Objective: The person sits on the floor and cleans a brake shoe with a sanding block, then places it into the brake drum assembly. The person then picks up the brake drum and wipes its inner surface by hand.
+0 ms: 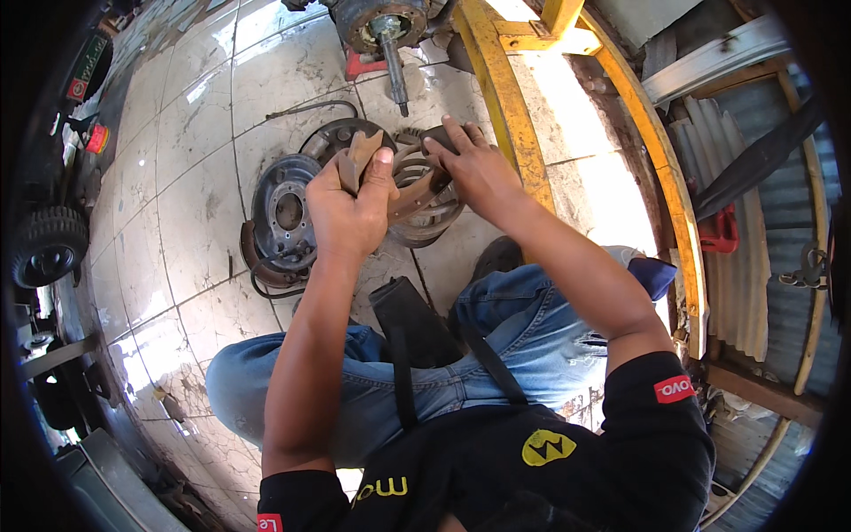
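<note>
My left hand (350,208) is closed around one end of a curved brown metal brake shoe (415,197), held above the floor. My right hand (479,168) grips the far side, its thumb and fingers about a dark end piece (439,136); whether that piece is part of the shoe I cannot tell. Below the hands lies a ribbed round metal part (430,232), partly hidden by the shoe. To the left, a dark round hub plate (264,208) with a centre hole rests on the floor, a second curved shoe (251,257) beside it.
A splined shaft (390,66) hangs from a greasy axle housing at the top. A yellow metal frame (505,102) runs along my right. A black pouch (406,315) lies between my legs. A tyred wheel (50,248) is at far left, above tiled floor (177,257).
</note>
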`<state>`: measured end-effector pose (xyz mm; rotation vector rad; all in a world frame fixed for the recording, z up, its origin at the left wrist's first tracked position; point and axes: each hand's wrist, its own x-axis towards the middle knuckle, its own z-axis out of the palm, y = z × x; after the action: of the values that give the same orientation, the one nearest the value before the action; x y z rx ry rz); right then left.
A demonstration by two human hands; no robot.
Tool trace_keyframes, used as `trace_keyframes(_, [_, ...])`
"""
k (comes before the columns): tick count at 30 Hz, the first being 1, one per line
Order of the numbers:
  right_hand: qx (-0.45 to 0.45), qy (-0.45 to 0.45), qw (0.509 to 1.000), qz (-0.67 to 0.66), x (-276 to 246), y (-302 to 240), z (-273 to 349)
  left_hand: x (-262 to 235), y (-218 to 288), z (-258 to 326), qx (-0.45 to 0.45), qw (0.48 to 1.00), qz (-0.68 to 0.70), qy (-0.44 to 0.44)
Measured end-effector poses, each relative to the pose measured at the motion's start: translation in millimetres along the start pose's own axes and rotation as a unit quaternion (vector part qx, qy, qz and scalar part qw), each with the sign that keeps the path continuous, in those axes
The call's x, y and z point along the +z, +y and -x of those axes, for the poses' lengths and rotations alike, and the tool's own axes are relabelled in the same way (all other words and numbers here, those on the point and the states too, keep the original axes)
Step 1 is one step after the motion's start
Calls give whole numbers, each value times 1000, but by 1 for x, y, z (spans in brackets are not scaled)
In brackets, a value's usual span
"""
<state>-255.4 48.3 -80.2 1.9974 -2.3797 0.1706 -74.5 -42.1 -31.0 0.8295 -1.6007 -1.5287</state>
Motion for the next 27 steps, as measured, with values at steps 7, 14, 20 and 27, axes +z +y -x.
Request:
trace_keyframes(7, [-30,-49,998,-15,-45,19,22,-1,-6,-2,-21,1000,18,2])
trace_keyframes(14, [-41,-12,999,0,-24,9,5,-12,-6,-11,15,1000,-15,10])
trace_keyframes(20, [-45,-6,999,-3,-36,10,14,-5,-3,-7,-33,997,70,9])
trace_keyframes(27, [-12,-10,1000,2,-12,6,-2,-8,-8,-8,18,1000,6,2])
